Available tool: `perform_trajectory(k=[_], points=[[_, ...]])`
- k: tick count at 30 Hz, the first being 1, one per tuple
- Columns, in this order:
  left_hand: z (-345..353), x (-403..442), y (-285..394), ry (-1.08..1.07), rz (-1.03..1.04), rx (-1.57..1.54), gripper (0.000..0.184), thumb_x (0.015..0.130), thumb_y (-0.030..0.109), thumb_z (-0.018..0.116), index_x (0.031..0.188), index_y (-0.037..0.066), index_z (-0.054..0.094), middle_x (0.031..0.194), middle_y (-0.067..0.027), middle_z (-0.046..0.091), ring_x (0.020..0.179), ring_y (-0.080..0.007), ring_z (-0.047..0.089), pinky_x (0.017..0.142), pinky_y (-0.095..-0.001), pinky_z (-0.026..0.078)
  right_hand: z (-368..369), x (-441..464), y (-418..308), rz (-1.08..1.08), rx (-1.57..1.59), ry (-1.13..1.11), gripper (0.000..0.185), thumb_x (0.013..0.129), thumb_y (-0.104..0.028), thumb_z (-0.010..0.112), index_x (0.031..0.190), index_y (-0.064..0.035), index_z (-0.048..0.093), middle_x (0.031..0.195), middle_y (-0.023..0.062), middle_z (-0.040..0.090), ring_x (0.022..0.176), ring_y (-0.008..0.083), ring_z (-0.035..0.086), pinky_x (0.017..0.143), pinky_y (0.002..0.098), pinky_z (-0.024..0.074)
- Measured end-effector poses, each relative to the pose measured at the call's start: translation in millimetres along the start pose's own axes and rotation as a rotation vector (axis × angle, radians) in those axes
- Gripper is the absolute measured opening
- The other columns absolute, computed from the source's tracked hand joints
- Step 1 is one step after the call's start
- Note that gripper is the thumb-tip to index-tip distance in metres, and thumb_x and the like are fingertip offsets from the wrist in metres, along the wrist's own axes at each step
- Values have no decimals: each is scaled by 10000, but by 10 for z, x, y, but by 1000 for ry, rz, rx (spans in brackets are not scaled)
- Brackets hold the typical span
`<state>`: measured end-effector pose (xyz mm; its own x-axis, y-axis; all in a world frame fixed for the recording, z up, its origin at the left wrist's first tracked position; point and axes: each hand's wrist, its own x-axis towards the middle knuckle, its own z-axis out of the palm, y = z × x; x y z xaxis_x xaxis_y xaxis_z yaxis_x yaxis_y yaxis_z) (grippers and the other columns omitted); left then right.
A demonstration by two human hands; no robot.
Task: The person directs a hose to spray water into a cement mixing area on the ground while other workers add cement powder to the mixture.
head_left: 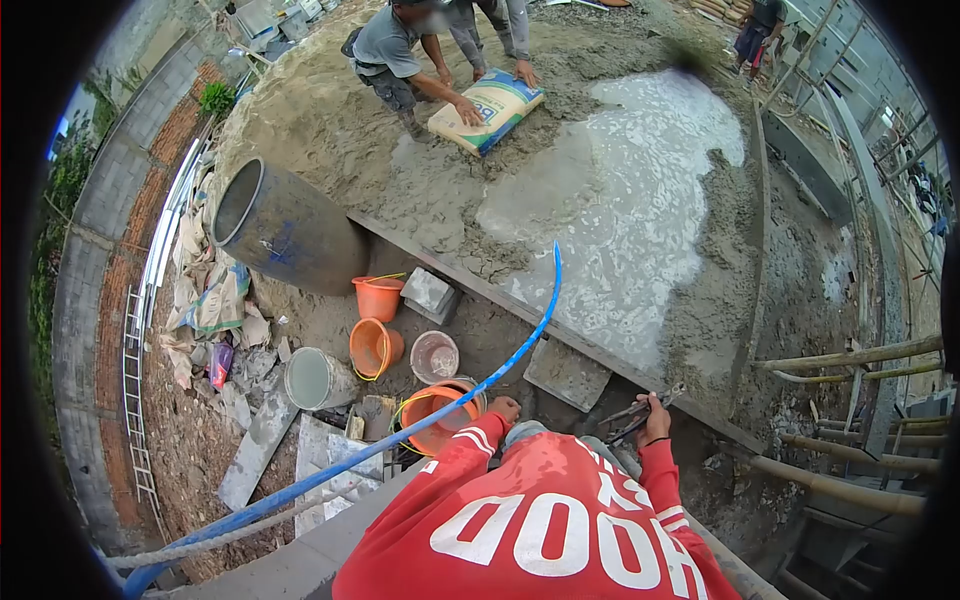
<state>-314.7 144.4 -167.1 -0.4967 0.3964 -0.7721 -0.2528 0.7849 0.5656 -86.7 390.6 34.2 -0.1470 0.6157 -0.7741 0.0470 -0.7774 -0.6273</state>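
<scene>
My right hand [656,420] is closed around a dark, thin tool [628,412] whose exact kind I cannot make out. My left hand [506,408] rests low by my red sleeve, beside the rim of an orange bucket [430,408]; its fingers look curled, and whether they hold anything is unclear. A blue hose [470,392] runs from the lower left past my left hand, its free end curving up over wet grey cement [640,190]. A rectangular concrete block [567,374] lies ahead, between my hands.
Two people handle a cement bag [487,110] at the top; another person [762,35] stands upper right. A large drum [290,228], orange buckets [377,297], a grey bucket [319,379] and rubble lie left. A long board [490,292] edges the mix. Bamboo poles [850,354] stick out right.
</scene>
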Motion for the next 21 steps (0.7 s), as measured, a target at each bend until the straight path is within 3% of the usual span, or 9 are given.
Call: perform_trajectory(k=[7, 21], points=[[1, -45, 5, -18, 10, 14, 213, 773, 250, 596, 832, 61, 675, 702, -70, 662, 577, -173, 631, 587, -306, 517, -44, 106, 54, -11, -25, -23, 302, 850, -401, 539, 820, -119, 642, 691, 12, 596, 507, 119, 481, 426, 272, 378], [11, -28, 114, 1, -24, -46, 181, 776, 221, 605, 839, 62, 665, 695, -61, 655, 563, -166, 623, 558, -298, 514, -32, 125, 40, -24, -11, 4, 326, 885, -362, 497, 829, -68, 625, 665, 33, 583, 511, 132, 488, 462, 270, 390]])
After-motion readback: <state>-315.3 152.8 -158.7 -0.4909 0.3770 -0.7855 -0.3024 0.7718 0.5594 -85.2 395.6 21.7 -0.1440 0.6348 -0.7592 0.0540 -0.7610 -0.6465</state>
